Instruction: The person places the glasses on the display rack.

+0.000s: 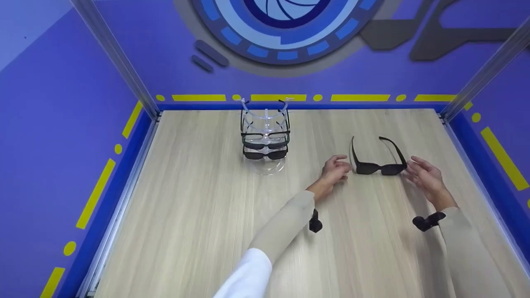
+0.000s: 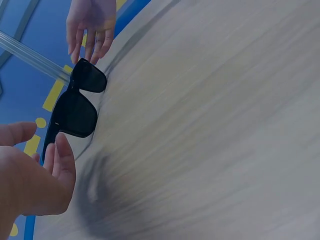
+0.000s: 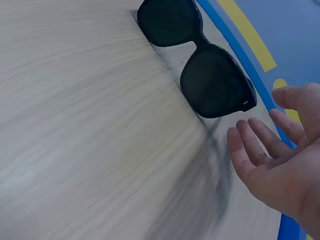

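Observation:
Black sunglasses (image 1: 379,169) stand on the table toward the right, lenses facing the person and temples unfolded to the back. Just left of them is my left hand (image 1: 334,169), fingers loosely bent and thumb apart in the left wrist view, with nothing gripped. My right hand (image 1: 426,178) is at the other end of the frame, close to the hinge. In the right wrist view its fingers (image 3: 255,145) are spread a little and a gap separates them from the dark lens. Whether the left fingertips touch the temple is hard to tell.
A clear display stand (image 1: 267,167) near the back middle holds several pairs of glasses (image 1: 265,155), one above another. Blue panels with yellow marks and metal posts (image 1: 120,58) border the wooden table (image 1: 198,215) at the back and sides.

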`<action>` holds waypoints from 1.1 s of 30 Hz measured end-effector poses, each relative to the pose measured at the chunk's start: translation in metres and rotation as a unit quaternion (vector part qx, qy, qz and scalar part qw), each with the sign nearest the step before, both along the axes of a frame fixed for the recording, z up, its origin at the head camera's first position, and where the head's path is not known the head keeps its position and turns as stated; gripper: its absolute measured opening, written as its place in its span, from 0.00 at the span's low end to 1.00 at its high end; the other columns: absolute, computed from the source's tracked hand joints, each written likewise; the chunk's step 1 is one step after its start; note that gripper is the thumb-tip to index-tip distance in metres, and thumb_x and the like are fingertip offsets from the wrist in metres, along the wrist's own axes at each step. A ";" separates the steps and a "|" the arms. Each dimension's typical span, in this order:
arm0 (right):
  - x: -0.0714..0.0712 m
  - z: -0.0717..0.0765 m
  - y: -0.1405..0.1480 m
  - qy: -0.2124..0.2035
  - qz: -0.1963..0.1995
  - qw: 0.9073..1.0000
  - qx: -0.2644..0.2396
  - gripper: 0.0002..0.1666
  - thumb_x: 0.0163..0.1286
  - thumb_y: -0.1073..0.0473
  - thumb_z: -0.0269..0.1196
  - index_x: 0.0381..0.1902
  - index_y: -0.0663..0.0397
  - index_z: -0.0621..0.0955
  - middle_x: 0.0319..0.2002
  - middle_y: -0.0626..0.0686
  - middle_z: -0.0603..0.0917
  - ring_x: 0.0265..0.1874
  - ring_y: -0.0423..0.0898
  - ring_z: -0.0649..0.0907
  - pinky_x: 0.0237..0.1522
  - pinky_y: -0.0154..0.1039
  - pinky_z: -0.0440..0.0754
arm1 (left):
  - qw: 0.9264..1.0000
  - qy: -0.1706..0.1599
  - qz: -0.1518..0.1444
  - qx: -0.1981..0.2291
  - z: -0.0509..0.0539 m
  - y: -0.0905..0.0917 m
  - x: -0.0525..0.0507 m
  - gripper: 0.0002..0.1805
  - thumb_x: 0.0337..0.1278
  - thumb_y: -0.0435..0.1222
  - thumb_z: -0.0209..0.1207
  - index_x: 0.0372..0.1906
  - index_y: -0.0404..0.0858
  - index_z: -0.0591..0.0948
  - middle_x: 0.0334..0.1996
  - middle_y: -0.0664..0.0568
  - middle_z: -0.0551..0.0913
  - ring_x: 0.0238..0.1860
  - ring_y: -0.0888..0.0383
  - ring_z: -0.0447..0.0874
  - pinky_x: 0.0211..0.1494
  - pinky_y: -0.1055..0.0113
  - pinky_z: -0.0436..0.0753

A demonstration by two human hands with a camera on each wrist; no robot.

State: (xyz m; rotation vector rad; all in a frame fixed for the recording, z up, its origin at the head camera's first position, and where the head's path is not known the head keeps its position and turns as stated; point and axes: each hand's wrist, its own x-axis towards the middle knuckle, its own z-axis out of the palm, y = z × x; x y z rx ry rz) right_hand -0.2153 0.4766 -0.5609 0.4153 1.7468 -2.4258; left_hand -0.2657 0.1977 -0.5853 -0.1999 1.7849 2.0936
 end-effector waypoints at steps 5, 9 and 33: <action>-0.001 -0.006 -0.001 0.003 0.006 1.000 -0.015 0.12 0.80 0.66 0.53 0.51 0.42 0.75 0.38 0.39 0.89 0.39 0.35 0.87 0.42 0.29 0.85 | 1.000 -0.004 -0.002 0.010 0.000 0.010 -0.001 0.29 0.59 0.24 0.62 0.67 0.35 0.75 0.53 0.39 0.85 0.52 0.40 0.86 0.56 0.52 0.86; -0.002 -0.008 -0.003 0.002 0.005 1.000 -0.009 0.10 0.81 0.63 0.51 0.54 0.42 0.71 0.38 0.38 0.89 0.37 0.34 0.87 0.40 0.28 0.84 | 0.999 0.002 -0.036 0.033 -0.004 0.010 -0.002 0.32 0.60 0.24 0.60 0.71 0.36 0.72 0.59 0.38 0.82 0.53 0.47 0.87 0.59 0.54 0.85; 0.005 -0.004 0.004 -0.056 0.076 0.992 0.089 0.17 0.82 0.57 0.53 0.37 0.36 0.87 0.32 0.41 0.84 0.30 0.35 0.82 0.33 0.29 0.82 | 0.999 0.021 -0.020 -0.022 -0.009 0.013 0.007 0.19 0.65 0.33 0.63 0.60 0.37 0.79 0.40 0.44 0.88 0.31 0.54 0.82 0.38 0.58 0.84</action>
